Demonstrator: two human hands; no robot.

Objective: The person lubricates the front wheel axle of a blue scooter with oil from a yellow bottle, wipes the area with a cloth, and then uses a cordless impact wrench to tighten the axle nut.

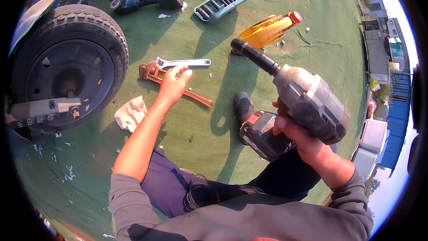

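My right hand [303, 136] is closed round the grip of a grey cordless impact wrench [312, 96], raised at the right. A long black socket [254, 56] is fitted on its nose, pointing up and left, and a dark battery pack [265, 136] sits at its base. My left hand [173, 82] reaches over an orange-red pipe wrench [198, 97], covering part of its handle; thumb and forefinger are apart, the other fingers mostly hidden. Just beyond the hand, a silver adjustable wrench [191, 62] lies across the green ground cover. Whether my left hand touches either tool is unclear.
A wheel with a tyre [118, 40] stands at the left, a metal bar [44, 110] in front of it. A cloth [131, 114] lies near my left forearm. Farther off are an angle grinder [142, 3], a socket case [222, 4] and a yellow bottle with a red cap [267, 29].
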